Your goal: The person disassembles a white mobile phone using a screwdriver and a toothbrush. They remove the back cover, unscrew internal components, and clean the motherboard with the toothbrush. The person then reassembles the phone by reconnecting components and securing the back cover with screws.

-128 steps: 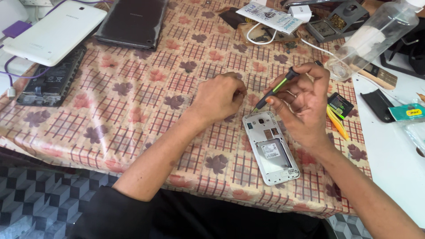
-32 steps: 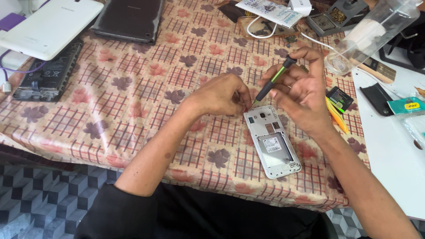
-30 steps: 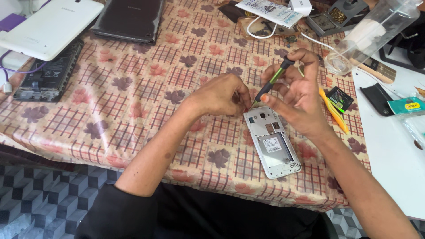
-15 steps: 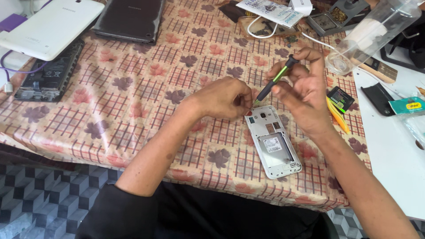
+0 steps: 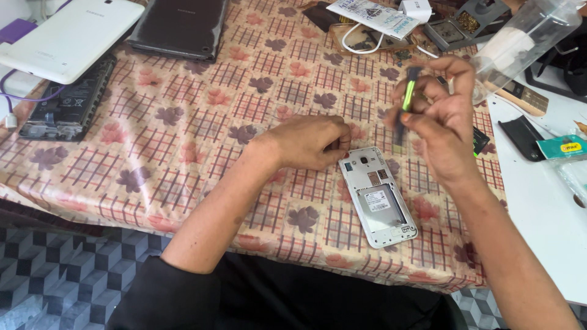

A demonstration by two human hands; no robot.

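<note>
An opened white phone (image 5: 378,197) with its back cover off lies on the patterned tablecloth (image 5: 183,140), inner frame facing up. My left hand (image 5: 310,142) rests on the cloth with its fingers curled against the phone's top left corner. My right hand (image 5: 439,125) hovers above the phone's top right and grips a small black and green screwdriver (image 5: 405,104), held almost upright with the tip pointing down toward the phone. The screwdriver is blurred.
A white tablet (image 5: 70,38), a dark tablet (image 5: 180,27) and an opened device with a bare battery (image 5: 70,104) lie at the far left. Cables, boxes and a clear plastic container (image 5: 526,43) crowd the far right. A white table (image 5: 538,195) with small tools adjoins on the right.
My right hand has turned the screwdriver from a slant to nearly upright and lifted it slightly. My left hand stays by the phone's top corner.
</note>
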